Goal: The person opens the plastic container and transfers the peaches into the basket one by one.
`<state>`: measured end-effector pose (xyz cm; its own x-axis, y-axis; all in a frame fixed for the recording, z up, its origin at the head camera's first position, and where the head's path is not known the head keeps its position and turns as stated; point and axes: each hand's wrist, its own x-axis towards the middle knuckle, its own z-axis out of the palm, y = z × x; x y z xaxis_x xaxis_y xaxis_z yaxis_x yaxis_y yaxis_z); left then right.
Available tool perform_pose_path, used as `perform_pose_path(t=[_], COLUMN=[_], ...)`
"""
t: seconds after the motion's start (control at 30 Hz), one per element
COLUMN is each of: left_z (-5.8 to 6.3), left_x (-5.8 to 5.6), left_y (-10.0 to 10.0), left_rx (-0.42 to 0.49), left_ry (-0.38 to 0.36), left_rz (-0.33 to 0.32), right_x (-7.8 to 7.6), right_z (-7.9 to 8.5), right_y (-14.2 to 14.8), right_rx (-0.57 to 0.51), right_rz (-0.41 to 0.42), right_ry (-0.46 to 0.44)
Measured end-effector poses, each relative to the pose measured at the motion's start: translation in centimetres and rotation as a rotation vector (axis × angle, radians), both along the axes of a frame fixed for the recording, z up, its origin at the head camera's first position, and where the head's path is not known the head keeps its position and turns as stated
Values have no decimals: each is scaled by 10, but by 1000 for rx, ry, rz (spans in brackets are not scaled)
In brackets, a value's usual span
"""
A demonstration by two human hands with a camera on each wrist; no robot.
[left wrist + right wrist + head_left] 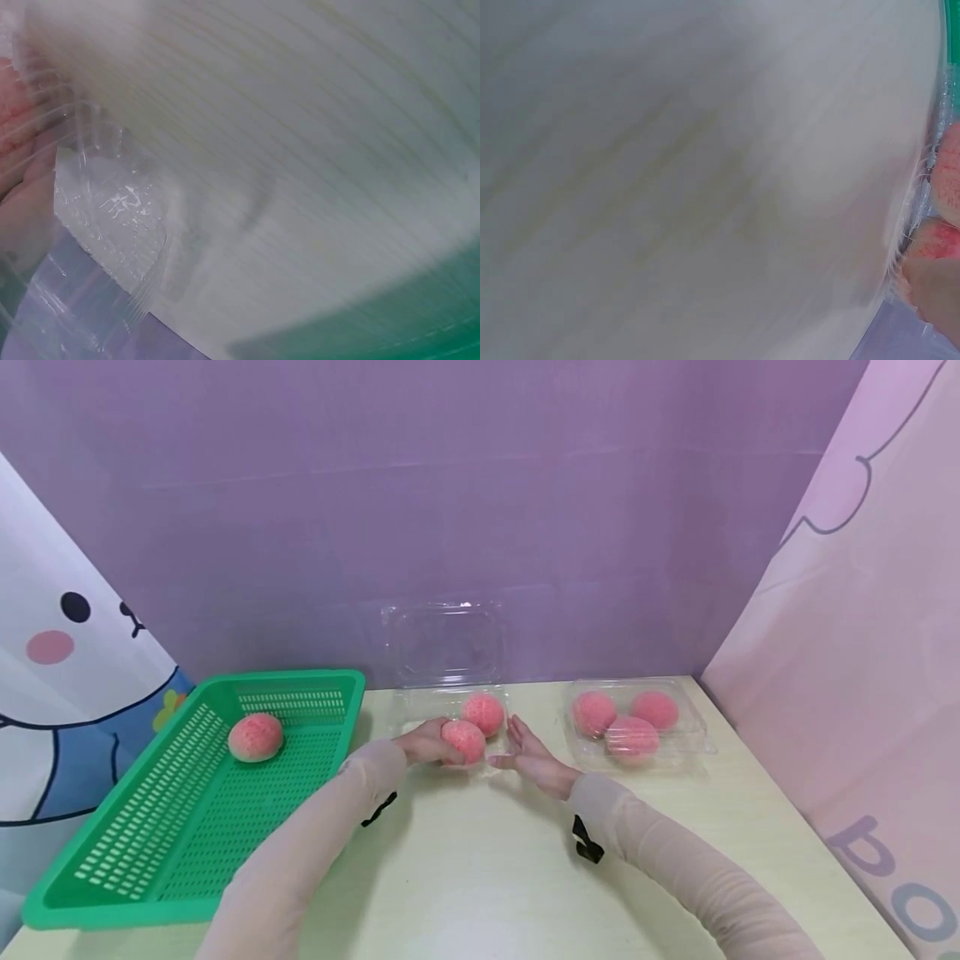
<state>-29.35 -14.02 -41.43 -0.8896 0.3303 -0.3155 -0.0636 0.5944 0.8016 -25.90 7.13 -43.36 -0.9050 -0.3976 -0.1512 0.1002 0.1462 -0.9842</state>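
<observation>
In the head view, an open clear plastic clamshell box (405, 706) stands at the back middle of the table, its lid (446, 643) raised against the purple cloth. One pink peach (483, 714) sits inside at the back right. My left hand (426, 742) grips a second peach (464, 742) from its left side, at the front of the box. Just right of the box is my right hand (534, 756), fingers extended and holding nothing. At the right wrist view's edge, fingers (934, 289) show beside a peach (946, 176). Only part of the left hand shows in the left wrist view.
A green plastic basket (352, 710) stands on the left with one peach (256, 737) in it. At the right is another clear box (690, 739), its lid down over three peaches (632, 737). Purple cloth (480, 510) rises behind the table (480, 877).
</observation>
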Motion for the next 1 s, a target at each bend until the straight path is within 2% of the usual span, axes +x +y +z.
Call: perform_pose_path(t=[0.2, 0.53, 0.8, 1.0], left_z=[2, 12, 19, 25], left_x=[1, 0, 1, 5], left_y=[-1, -2, -5, -5], left_rx=[7, -38, 73, 83], left_ry=[5, 17, 37, 18], left_rz=[17, 57, 40, 41], right_x=[-1, -1, -1, -1], right_z=[-2, 0, -1, 1], right_y=[1, 1, 2, 1], right_rx=[-1, -9, -7, 7], right_rz=[12, 1, 11, 12], right_ry=[-1, 13, 8, 12])
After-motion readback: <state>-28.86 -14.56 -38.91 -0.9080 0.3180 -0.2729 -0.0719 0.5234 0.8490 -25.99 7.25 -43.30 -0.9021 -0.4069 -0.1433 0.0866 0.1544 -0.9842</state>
